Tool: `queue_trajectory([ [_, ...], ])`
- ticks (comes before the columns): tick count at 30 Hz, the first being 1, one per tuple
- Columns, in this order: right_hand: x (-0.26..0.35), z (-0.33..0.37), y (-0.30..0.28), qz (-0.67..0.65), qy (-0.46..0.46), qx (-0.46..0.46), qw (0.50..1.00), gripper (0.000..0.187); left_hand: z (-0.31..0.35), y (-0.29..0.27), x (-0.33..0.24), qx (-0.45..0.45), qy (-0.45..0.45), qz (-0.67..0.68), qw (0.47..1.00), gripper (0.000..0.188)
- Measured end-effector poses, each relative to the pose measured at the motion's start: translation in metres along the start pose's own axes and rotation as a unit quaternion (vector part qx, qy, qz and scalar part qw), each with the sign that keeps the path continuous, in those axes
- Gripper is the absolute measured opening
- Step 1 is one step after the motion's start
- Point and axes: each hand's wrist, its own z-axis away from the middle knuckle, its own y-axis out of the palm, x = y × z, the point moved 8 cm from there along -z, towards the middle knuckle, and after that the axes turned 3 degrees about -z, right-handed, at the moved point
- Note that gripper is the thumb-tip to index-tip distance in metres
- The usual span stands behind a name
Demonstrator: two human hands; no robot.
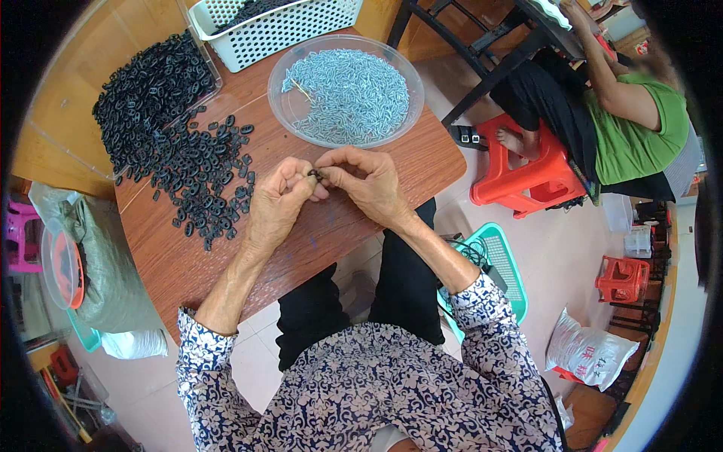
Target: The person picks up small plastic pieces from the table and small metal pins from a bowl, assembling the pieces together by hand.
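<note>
My left hand and my right hand meet above the near side of the table, fingertips almost touching. Pinched in the left fingers is a small black plastic piece, mostly covered by fingers. The right thumb and forefinger close at the same piece; whether they also hold a screw cannot be made out. Beyond the hands stands a round see-through tub of small silvery screws. To the left, loose black oval plastic pieces with holes spread from a large heap.
A see-through tray lies under the heap. Behind is a white perforated basket. A green basket with cables stands right of my legs. A person in a green top sits at the right near a red stool. Sacks stand left.
</note>
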Motion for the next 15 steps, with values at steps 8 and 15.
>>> queue_trajectory([
  [8,-0.004,0.001,0.003,0.006,0.018,0.037,0.999,0.011,0.004,0.004,-0.023,-0.011,0.070,-0.160,0.985,0.004],
  [15,-0.002,0.001,-0.004,-0.048,0.040,0.005,0.998,0.013,-0.001,0.000,-0.009,-0.004,0.036,-0.055,0.998,0.005],
])
